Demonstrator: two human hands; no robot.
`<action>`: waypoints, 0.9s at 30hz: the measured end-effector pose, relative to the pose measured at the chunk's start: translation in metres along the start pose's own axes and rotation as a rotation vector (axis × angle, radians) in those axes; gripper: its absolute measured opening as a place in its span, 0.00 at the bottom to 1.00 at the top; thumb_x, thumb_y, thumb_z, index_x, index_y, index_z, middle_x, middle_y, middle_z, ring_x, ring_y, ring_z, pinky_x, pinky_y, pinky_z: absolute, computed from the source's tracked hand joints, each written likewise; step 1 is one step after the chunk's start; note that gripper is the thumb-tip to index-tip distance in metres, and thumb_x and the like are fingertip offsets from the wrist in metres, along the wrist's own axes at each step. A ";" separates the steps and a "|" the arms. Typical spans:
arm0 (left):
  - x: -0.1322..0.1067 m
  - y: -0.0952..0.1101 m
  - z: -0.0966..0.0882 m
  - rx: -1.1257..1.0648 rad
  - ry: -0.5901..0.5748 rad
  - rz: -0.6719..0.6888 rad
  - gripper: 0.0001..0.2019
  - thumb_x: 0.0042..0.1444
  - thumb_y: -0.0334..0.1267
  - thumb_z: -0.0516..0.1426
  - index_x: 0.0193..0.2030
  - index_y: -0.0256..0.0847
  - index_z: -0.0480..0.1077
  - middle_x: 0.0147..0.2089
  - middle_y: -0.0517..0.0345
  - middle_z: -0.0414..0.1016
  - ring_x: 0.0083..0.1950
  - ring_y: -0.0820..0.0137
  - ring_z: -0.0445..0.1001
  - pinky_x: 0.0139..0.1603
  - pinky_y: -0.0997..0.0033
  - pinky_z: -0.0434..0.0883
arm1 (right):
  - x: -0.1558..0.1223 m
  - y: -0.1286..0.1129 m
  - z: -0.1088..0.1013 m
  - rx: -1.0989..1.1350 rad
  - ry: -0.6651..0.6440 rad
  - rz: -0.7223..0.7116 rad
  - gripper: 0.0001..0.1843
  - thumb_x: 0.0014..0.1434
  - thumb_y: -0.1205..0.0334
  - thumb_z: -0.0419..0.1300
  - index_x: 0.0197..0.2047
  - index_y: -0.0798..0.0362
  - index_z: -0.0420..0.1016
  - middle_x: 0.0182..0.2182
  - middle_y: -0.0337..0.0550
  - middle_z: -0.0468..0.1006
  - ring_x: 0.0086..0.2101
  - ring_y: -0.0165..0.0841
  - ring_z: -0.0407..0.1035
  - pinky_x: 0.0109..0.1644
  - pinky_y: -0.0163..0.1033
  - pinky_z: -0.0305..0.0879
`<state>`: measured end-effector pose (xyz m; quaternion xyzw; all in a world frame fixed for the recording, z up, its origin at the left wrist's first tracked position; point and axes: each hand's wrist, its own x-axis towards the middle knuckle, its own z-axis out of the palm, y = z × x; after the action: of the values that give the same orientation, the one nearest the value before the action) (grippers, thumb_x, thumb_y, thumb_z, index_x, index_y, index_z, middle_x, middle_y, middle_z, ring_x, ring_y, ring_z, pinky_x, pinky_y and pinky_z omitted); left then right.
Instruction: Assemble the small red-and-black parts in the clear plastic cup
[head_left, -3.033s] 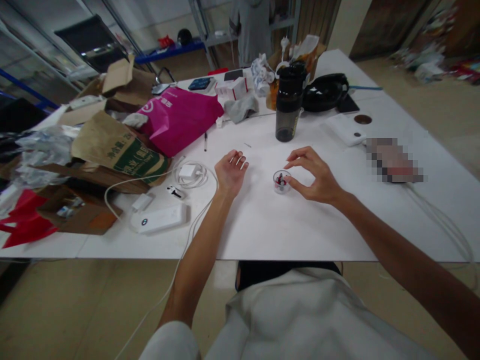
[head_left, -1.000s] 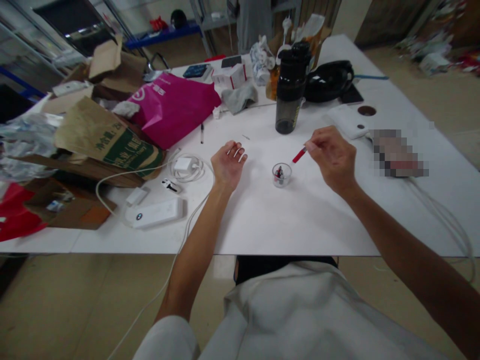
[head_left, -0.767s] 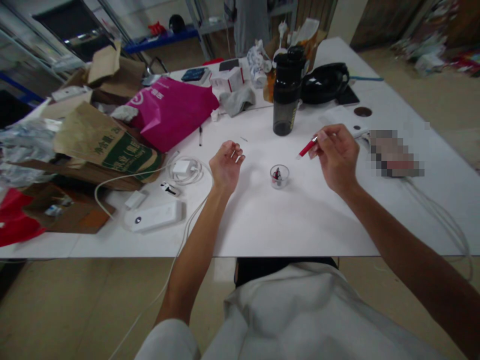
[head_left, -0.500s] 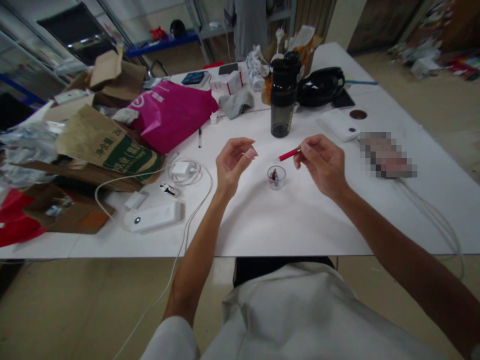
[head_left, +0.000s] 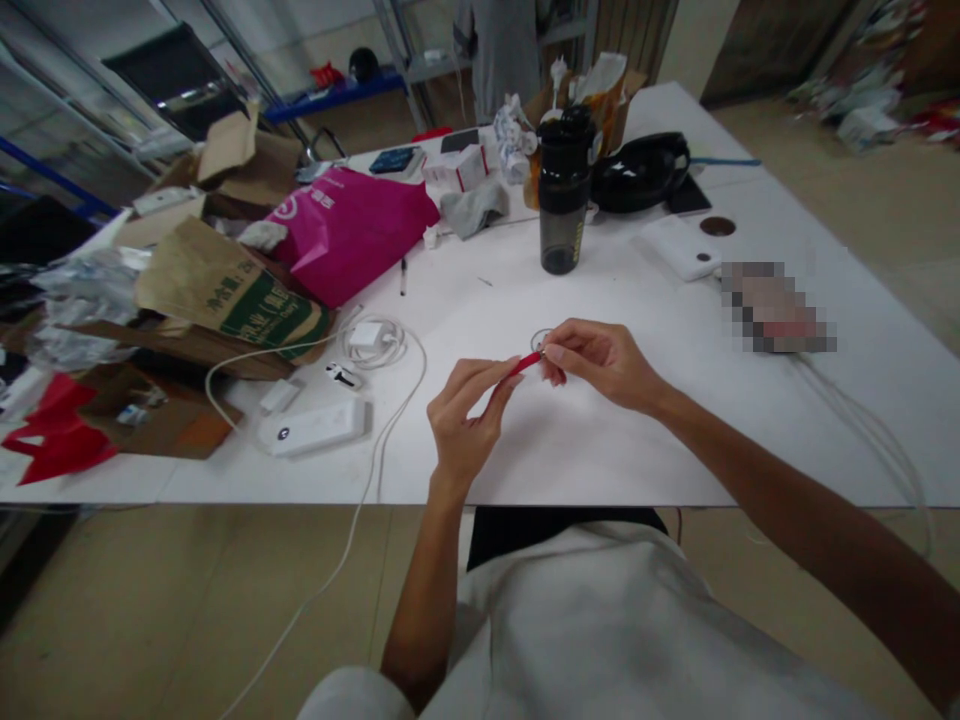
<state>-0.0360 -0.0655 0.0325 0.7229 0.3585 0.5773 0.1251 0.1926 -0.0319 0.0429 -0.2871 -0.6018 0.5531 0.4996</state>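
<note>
A short red stick-like piece (head_left: 527, 363) is pinched between both my hands above the white table (head_left: 600, 440). My right hand (head_left: 600, 355) grips its right end with thumb and fingers closed. My left hand (head_left: 469, 420) is raised off the table, and its fingertips close on the left end. Just behind my right hand's fingers only the rim of a small clear cup (head_left: 539, 338) shows; the rest is hidden.
A dark bottle (head_left: 559, 205) stands behind the hands. To the left lie a coiled white cable with charger (head_left: 373, 340), a white power strip (head_left: 311, 432), a brown paper bag (head_left: 225, 290) and a pink bag (head_left: 352, 225). A white power bank (head_left: 682, 247) is at the right.
My right hand lifted the red piece from the small cup, then brought it toward me. My left hand rose from the table and took hold of its other end.
</note>
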 end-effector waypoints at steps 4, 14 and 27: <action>-0.016 0.002 -0.004 -0.045 0.015 -0.026 0.16 0.71 0.34 0.72 0.62 0.55 0.88 0.52 0.56 0.92 0.48 0.65 0.88 0.50 0.61 0.85 | -0.004 -0.001 0.003 -0.013 -0.055 0.010 0.20 0.69 0.42 0.78 0.40 0.50 0.85 0.31 0.41 0.86 0.29 0.32 0.76 0.35 0.41 0.77; -0.041 0.014 -0.003 -0.048 0.052 -0.417 0.08 0.71 0.48 0.72 0.51 0.51 0.91 0.45 0.55 0.91 0.45 0.63 0.88 0.53 0.62 0.83 | -0.004 0.012 -0.005 -0.224 -0.157 -0.105 0.17 0.73 0.42 0.74 0.44 0.48 0.90 0.36 0.43 0.89 0.34 0.36 0.83 0.43 0.45 0.83; -0.056 0.032 -0.015 0.041 0.042 -0.425 0.10 0.77 0.48 0.67 0.51 0.48 0.89 0.41 0.55 0.89 0.42 0.65 0.87 0.50 0.65 0.82 | -0.011 0.005 0.002 -0.351 -0.260 -0.166 0.09 0.74 0.51 0.73 0.46 0.47 0.90 0.34 0.39 0.91 0.33 0.34 0.84 0.42 0.40 0.80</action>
<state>-0.0423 -0.1285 0.0140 0.6213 0.5168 0.5455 0.2220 0.1932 -0.0420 0.0356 -0.2454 -0.7697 0.4290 0.4041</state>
